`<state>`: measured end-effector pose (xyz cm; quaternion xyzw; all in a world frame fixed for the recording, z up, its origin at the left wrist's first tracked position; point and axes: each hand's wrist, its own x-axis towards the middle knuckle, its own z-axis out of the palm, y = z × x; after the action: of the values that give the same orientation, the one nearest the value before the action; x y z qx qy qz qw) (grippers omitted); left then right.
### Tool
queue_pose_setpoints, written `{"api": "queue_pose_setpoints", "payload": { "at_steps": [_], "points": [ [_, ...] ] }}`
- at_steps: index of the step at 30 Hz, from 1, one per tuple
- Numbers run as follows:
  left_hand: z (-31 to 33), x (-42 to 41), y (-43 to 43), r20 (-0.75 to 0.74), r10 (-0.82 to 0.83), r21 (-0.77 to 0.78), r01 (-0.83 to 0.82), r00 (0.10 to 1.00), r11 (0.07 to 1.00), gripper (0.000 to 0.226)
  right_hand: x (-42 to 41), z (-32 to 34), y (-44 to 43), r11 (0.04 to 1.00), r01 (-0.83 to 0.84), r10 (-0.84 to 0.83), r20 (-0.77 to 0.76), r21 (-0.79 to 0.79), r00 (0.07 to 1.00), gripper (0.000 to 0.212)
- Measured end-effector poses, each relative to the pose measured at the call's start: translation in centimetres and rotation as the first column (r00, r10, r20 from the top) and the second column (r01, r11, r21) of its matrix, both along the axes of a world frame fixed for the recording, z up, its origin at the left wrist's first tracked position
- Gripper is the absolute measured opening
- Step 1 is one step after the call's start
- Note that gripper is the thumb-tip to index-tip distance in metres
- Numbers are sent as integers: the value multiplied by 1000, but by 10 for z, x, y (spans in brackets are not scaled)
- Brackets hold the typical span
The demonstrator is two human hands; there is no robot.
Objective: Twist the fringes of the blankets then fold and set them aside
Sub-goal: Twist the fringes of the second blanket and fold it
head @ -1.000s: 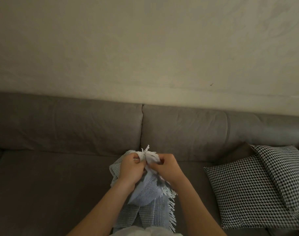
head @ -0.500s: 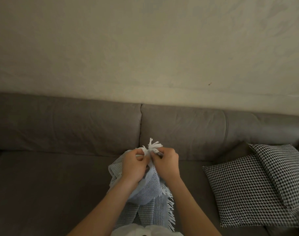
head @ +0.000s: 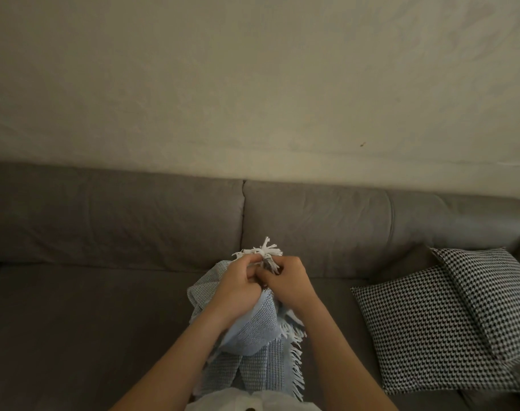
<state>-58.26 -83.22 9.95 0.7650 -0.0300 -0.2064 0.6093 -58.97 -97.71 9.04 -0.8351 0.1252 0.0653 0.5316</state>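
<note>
Raised slightly, both hands (head: 264, 284) pinch the blanket's (head: 252, 330) white fringe (head: 263, 250) above bare sofa (head: 89, 321).

Dim, warm, wide-angle edge distortion

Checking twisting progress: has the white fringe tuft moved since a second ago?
Yes. The fringe tuft has risen, judged against the sofa backrest seam, pinched by the left hand and right hand.
</note>
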Motion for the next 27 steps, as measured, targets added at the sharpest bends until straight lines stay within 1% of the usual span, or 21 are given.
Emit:
{"api": "queue_pose_setpoints", "payload": {
  "at_steps": [2,5,7,8,10,11,13,15,16,19,21,23,25,26,27],
  "points": [
    [5,-3,-2,16,-47,-34,48,999,998,65,-2,-4,-1,998,48,-47,13,-43,999,15],
    [2,-7,-9,48,-114,-91,118,992,989,68,-3,-7,3,981,162,-159,33,-108,987,19],
    [-1,-8,-11,34,-59,-92,62,998,994,62,-4,-8,3,974,196,-191,54,-111,980,22],
    [-5,-8,-11,29,-6,-81,8,1000,997,54,-4,-7,1,974,192,-186,60,-123,981,25],
    [-15,-6,-9,47,96,-11,-95,994,995,34,-5,-4,-6,974,170,-162,64,-147,985,30],
    [-20,-5,-6,66,126,51,-129,990,990,30,-5,-2,-10,978,155,-147,65,-137,987,31],
    [-31,1,0,66,139,148,-148,988,978,37,-5,4,-17,992,106,-101,71,-74,992,27],
    [-33,4,2,70,84,171,-95,994,981,48,-5,13,-21,999,49,-51,83,24,995,24],
    [-32,4,2,104,40,184,-58,994,981,50,-5,18,-21,997,29,-35,89,69,995,24],
    [-34,7,-2,238,-52,275,-16,970,961,37,-4,39,-22,984,-15,-10,136,180,991,22],
    [-36,11,-1,276,-119,339,20,954,941,34,-3,55,-22,971,-50,8,177,235,984,20],
    [-38,17,0,305,-204,382,76,930,921,25,-3,70,-23,961,-76,16,220,266,975,20],
    [-40,23,3,322,-246,377,114,914,919,16,-3,82,-26,948,-60,-23,256,312,966,22],
    [-40,23,4,313,-229,376,101,922,921,15,-3,86,-27,935,-41,-60,271,352,961,24],
    [-40,23,6,304,-213,415,72,928,907,13,-3,88,-29,912,-16,-108,276,411,955,26]
  ]
}}
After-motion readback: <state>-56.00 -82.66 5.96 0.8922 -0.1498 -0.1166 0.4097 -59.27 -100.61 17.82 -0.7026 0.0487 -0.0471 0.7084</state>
